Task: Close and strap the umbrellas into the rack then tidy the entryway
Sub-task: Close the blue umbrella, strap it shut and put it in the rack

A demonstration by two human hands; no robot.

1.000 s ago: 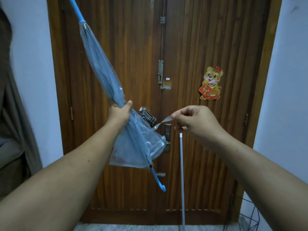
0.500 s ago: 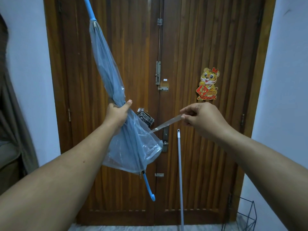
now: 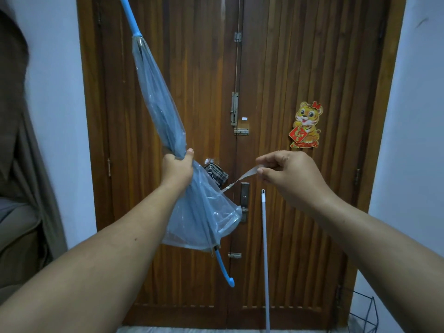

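Observation:
A closed clear-plastic umbrella (image 3: 158,97) with a blue tip and a blue hooked handle (image 3: 225,272) is held slanted in front of the wooden door, tip up-left. My left hand (image 3: 176,168) grips its folded canopy at the middle. Below that grip the canopy hangs loose and bunched. My right hand (image 3: 286,174) pinches the end of the umbrella's clear strap (image 3: 240,180), which runs slack from the canopy up to my fingers. A wire rack (image 3: 362,313) stands at the bottom right by the wall.
The double wooden door (image 3: 276,68) fills the middle, with a tiger sticker (image 3: 305,124) on its right leaf. A thin white pole (image 3: 265,260) leans against the door. A checked cloth (image 3: 216,174) hangs on the door handle. A grey curtain (image 3: 21,140) hangs at left.
My right hand has drawn the strap slightly up and to the right. The umbrella has tilted a little more upright in my left hand's grip.

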